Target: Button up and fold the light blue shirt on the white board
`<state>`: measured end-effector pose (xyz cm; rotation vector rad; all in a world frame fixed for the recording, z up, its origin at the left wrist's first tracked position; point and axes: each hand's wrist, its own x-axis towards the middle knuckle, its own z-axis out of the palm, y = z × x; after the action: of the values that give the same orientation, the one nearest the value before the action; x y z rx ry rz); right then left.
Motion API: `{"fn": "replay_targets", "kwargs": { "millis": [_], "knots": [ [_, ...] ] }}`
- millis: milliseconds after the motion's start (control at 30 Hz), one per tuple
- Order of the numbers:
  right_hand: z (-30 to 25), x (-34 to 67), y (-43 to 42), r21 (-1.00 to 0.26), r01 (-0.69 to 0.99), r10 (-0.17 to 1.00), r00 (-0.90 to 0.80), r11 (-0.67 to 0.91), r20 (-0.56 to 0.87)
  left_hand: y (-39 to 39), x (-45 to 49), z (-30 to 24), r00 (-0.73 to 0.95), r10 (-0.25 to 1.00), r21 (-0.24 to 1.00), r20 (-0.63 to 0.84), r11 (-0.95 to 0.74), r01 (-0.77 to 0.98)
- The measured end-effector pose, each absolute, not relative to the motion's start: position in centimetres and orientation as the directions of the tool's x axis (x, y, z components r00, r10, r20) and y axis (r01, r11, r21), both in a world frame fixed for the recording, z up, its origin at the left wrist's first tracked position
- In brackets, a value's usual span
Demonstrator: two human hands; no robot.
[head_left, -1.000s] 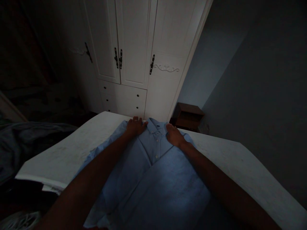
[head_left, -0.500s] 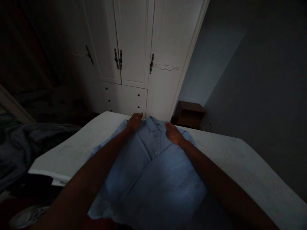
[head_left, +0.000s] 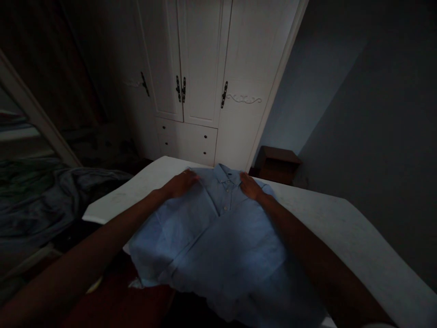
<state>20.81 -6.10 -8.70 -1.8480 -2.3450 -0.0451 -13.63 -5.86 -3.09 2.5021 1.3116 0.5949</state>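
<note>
A light blue button-up shirt (head_left: 235, 241) lies front up on a white tabletop, its collar (head_left: 226, 174) at the far edge and its lower part hanging over the near edge. My left hand (head_left: 184, 183) rests on the shoulder at the left of the collar, fingers stretched over the fabric. Just right of the collar, my right hand (head_left: 250, 186) has its fingers closed on the shirt's other shoulder. Small buttons run down from the collar, and a long diagonal fold crosses the front. My right forearm hides part of the shirt's right side.
The white table (head_left: 317, 218) extends to the right and far left. Behind it stands a white wardrobe (head_left: 201, 59) with dark handles, and a low brown cabinet (head_left: 280, 161). Dark grey cloth (head_left: 61, 200) is heaped at the left. Something red (head_left: 123, 296) lies below the near edge.
My left hand has slid left and toward me along the shirt's shoulder. My right hand stays beside the collar. The view has turned slightly to the left.
</note>
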Motion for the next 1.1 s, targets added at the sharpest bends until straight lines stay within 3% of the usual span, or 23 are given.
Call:
{"fn": "replay_targets", "kwargs": {
  "millis": [133, 233, 400, 533, 1100],
  "knots": [
    [-7.8, 20.6, -7.4, -0.084, 0.974, 0.972, -0.197, 0.209, 0.131, -9.1, -15.0, -3.9, 0.57, 0.815, 0.158, 0.103, -0.58, 0.799],
    [-7.1, 21.1, -9.8, -0.06, 0.99, 0.984, -0.122, 0.131, 0.13, -9.7, -15.7, -4.7, 0.555, 0.83, 0.093, 0.057, -0.558, 0.825],
    [-7.0, 23.6, -14.2, 0.005, 1.0, 0.998, 0.025, -0.025, 0.059, -9.1, -15.2, -5.6, 0.505, 0.863, 0.068, 0.007, -0.504, 0.861],
    [-7.2, 25.0, -15.3, -0.026, 0.999, 0.999, 0.045, -0.046, -0.027, -8.6, -14.8, -5.7, 0.508, 0.862, 0.06, -0.005, -0.507, 0.86],
    [-6.7, 25.9, -13.3, 0.045, 0.992, 0.992, 0.119, -0.117, -0.045, -6.4, -13.7, -5.3, 0.522, 0.853, 0.073, 0.024, -0.522, 0.85]
  ]
}}
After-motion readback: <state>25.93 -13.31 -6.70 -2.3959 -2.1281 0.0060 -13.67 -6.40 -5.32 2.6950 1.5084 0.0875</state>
